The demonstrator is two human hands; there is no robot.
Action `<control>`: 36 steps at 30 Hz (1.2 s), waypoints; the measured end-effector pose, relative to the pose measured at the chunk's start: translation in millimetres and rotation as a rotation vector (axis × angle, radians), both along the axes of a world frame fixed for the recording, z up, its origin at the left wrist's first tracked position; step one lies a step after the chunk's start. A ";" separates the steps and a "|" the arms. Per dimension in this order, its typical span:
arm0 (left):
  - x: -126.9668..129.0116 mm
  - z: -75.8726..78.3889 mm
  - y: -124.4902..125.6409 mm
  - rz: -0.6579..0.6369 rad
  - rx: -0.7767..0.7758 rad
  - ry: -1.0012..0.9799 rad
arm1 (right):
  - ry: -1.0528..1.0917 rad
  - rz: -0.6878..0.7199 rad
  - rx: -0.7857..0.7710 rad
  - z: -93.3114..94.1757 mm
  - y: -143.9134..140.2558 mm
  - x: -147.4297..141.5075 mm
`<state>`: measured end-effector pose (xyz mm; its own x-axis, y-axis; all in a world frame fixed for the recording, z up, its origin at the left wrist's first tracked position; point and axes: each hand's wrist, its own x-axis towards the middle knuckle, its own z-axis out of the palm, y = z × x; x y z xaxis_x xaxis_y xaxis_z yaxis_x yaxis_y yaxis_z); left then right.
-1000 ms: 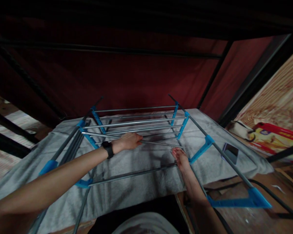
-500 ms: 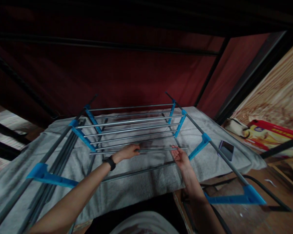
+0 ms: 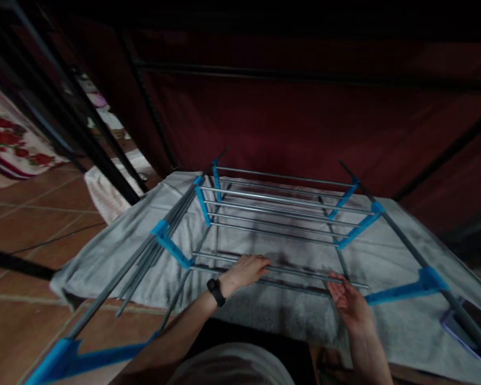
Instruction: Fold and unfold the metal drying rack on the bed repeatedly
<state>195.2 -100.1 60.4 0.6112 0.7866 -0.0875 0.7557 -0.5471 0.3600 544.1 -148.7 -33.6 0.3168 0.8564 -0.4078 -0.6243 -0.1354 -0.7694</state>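
A thin grey metal rod (image 3: 299,272) lies crosswise in both my hands, above the near part of a half-built rack. My left hand (image 3: 250,269), with a black watch on its wrist, grips the rod near its middle from above. Closer to the rod's right end, my right hand (image 3: 348,302) holds it palm up, thumb and fingers around it. The rack has long side tubes (image 3: 404,238) with blue plastic brackets (image 3: 358,229). Several cross rods (image 3: 272,211) run between the far brackets. Beside the near left blue bracket (image 3: 170,243) the rod's left end hangs apart from it.
Several loose grey tubes (image 3: 144,262) lie along the left side on a grey blanket (image 3: 116,267). A phone (image 3: 468,326) rests at the right under a side tube. Behind stands a dark red panel (image 3: 284,123) with black frame bars. Tiled floor (image 3: 32,224) shows at left.
The view has swung left, so the rack appears further right and more floor shows. Both hands keep hold of the rod, which has come nearer to my body, away from the far cross rods.
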 end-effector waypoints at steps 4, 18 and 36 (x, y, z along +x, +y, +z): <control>-10.3 2.9 -16.6 0.010 0.053 0.027 | -0.041 0.011 -0.087 -12.3 -11.6 -1.0; -11.8 30.5 -30.4 -0.032 0.228 0.068 | -0.104 0.056 -0.135 -10.7 -21.1 5.2; -8.1 105.9 -44.4 -0.098 0.488 0.096 | 0.015 -0.022 -0.108 55.6 -21.5 1.2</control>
<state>187.1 -144.5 166.3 0.6915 0.6891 0.2169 0.7094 -0.7044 -0.0240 545.2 -170.2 22.0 0.3280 0.8002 -0.5021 -0.6397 -0.2030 -0.7414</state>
